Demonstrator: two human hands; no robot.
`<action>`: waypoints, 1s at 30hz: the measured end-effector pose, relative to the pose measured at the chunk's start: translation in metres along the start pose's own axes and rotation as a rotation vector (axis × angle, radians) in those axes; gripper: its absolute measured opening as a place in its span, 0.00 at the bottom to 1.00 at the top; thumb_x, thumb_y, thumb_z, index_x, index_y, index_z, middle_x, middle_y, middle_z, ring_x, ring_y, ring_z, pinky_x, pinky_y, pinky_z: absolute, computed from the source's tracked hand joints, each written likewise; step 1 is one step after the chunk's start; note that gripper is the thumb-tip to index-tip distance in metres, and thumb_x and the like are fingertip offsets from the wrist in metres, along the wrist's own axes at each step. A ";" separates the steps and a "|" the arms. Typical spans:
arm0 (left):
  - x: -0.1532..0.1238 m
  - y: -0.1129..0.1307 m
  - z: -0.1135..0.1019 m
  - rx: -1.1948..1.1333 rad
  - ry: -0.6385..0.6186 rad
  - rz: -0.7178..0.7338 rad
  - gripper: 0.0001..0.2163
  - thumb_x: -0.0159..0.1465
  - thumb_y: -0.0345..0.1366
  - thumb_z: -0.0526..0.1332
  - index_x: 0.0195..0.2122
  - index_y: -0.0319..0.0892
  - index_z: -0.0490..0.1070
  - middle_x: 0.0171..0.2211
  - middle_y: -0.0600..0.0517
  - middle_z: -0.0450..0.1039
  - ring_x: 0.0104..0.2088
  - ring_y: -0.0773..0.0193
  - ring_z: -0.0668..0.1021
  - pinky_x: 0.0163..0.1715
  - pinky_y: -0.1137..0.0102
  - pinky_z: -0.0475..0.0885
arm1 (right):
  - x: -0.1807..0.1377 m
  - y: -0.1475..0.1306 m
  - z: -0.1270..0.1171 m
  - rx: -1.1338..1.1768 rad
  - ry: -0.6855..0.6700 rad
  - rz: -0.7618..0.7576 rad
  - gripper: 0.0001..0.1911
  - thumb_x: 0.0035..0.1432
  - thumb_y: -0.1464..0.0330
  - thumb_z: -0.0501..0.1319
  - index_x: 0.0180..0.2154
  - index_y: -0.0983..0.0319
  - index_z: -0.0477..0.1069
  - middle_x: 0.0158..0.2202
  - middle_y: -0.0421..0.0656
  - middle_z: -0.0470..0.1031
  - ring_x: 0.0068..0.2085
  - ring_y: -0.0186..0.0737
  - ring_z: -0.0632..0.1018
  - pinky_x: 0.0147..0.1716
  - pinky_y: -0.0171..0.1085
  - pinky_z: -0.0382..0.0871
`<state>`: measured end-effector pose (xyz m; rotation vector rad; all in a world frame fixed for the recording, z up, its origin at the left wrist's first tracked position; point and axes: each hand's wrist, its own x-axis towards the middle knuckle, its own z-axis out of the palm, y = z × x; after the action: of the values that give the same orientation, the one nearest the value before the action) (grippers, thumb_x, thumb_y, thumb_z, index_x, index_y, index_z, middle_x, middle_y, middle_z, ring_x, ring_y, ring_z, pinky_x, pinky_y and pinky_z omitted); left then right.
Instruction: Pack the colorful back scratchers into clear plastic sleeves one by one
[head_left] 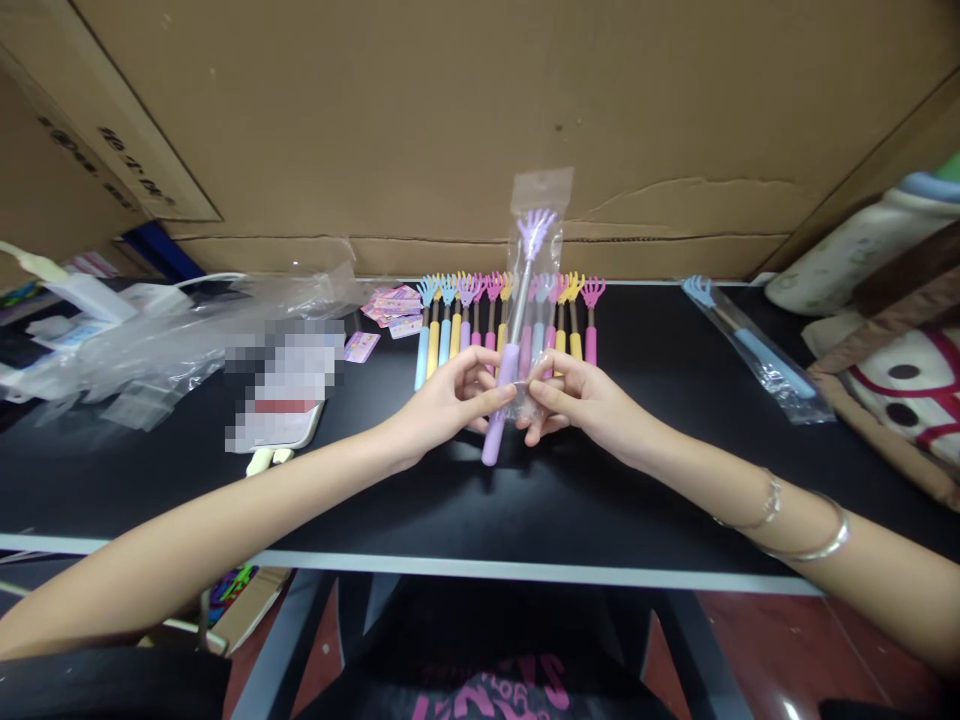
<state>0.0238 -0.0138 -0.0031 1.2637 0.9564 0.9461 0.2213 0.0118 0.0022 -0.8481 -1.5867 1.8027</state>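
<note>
A purple back scratcher (510, 362) with a silver rod stands tilted over the table, its hand-shaped head inside a clear plastic bag (542, 187). The lower end of its handle sticks out of the bag's mouth. My left hand (466, 395) pinches the purple handle at the bag's opening. With thumb and fingers, my right hand (562, 393) grips the bag's lower right edge. Behind both hands lies a row of back scratchers (591, 325) in blue, yellow, purple and pink, partly hidden by the hands.
At right lies a bagged blue back scratcher (765, 350), beside a brown bag (885, 400) and a bottle (832, 245). Small printed cards (394, 305), a phone (289, 390) and a heap of clear plastic bags (202, 325) are on the left. Cardboard (450, 120) walls the back.
</note>
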 end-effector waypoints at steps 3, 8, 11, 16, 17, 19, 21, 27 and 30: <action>0.000 0.000 0.001 -0.026 -0.006 -0.022 0.21 0.55 0.47 0.70 0.44 0.42 0.67 0.31 0.56 0.69 0.33 0.68 0.77 0.27 0.78 0.72 | 0.000 0.000 0.000 -0.002 0.013 -0.005 0.23 0.51 0.53 0.70 0.33 0.60 0.62 0.26 0.39 0.80 0.26 0.34 0.82 0.30 0.33 0.78; 0.000 0.003 0.000 -0.049 -0.018 -0.011 0.20 0.56 0.46 0.70 0.43 0.42 0.66 0.32 0.55 0.70 0.34 0.66 0.78 0.30 0.76 0.74 | 0.002 0.000 -0.003 -0.009 0.027 -0.017 0.23 0.50 0.54 0.71 0.32 0.61 0.62 0.25 0.38 0.79 0.25 0.33 0.81 0.29 0.33 0.78; -0.001 0.003 0.000 -0.055 -0.031 -0.018 0.21 0.57 0.47 0.69 0.43 0.42 0.65 0.31 0.55 0.71 0.35 0.65 0.79 0.31 0.73 0.76 | 0.004 0.000 -0.004 -0.002 0.030 -0.021 0.23 0.50 0.54 0.71 0.31 0.61 0.61 0.24 0.38 0.79 0.24 0.32 0.80 0.27 0.31 0.76; -0.001 0.003 0.002 -0.082 -0.019 -0.020 0.21 0.55 0.47 0.70 0.43 0.42 0.66 0.31 0.55 0.72 0.35 0.65 0.79 0.30 0.74 0.75 | 0.005 0.001 -0.007 0.013 -0.015 -0.001 0.23 0.50 0.54 0.71 0.30 0.62 0.63 0.25 0.40 0.80 0.24 0.34 0.81 0.28 0.33 0.77; -0.001 0.003 0.002 -0.084 -0.013 -0.024 0.22 0.55 0.47 0.71 0.43 0.42 0.66 0.31 0.55 0.72 0.34 0.65 0.79 0.30 0.75 0.75 | 0.006 0.001 -0.008 0.016 -0.027 0.006 0.23 0.50 0.54 0.71 0.30 0.62 0.63 0.25 0.40 0.80 0.24 0.34 0.81 0.28 0.33 0.77; -0.001 0.004 0.003 -0.091 -0.006 -0.030 0.22 0.54 0.46 0.71 0.44 0.41 0.67 0.30 0.56 0.71 0.33 0.66 0.78 0.29 0.75 0.74 | 0.006 0.001 -0.010 0.024 -0.047 0.023 0.23 0.50 0.53 0.71 0.30 0.62 0.64 0.26 0.40 0.80 0.25 0.35 0.82 0.29 0.33 0.78; -0.001 0.004 0.003 -0.100 -0.004 -0.031 0.23 0.54 0.45 0.72 0.45 0.41 0.67 0.29 0.56 0.71 0.32 0.67 0.78 0.29 0.76 0.73 | 0.006 0.000 -0.011 0.033 -0.060 0.038 0.23 0.50 0.53 0.70 0.30 0.63 0.65 0.26 0.40 0.81 0.26 0.35 0.82 0.30 0.33 0.78; 0.000 0.003 0.001 -0.071 0.000 -0.040 0.24 0.54 0.47 0.71 0.46 0.40 0.69 0.31 0.55 0.71 0.34 0.63 0.80 0.28 0.74 0.74 | 0.005 -0.003 -0.009 0.059 -0.072 0.060 0.22 0.52 0.53 0.69 0.30 0.62 0.64 0.27 0.40 0.80 0.24 0.35 0.82 0.26 0.31 0.77; 0.000 0.003 0.001 -0.061 -0.004 -0.037 0.24 0.55 0.47 0.71 0.47 0.41 0.69 0.31 0.54 0.71 0.34 0.63 0.80 0.27 0.75 0.73 | 0.004 -0.004 -0.008 0.062 -0.068 0.070 0.23 0.51 0.53 0.69 0.31 0.62 0.64 0.27 0.40 0.80 0.24 0.35 0.82 0.26 0.31 0.77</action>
<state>0.0244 -0.0138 0.0002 1.1925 0.9383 0.9365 0.2251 0.0206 0.0047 -0.8305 -1.5518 1.9391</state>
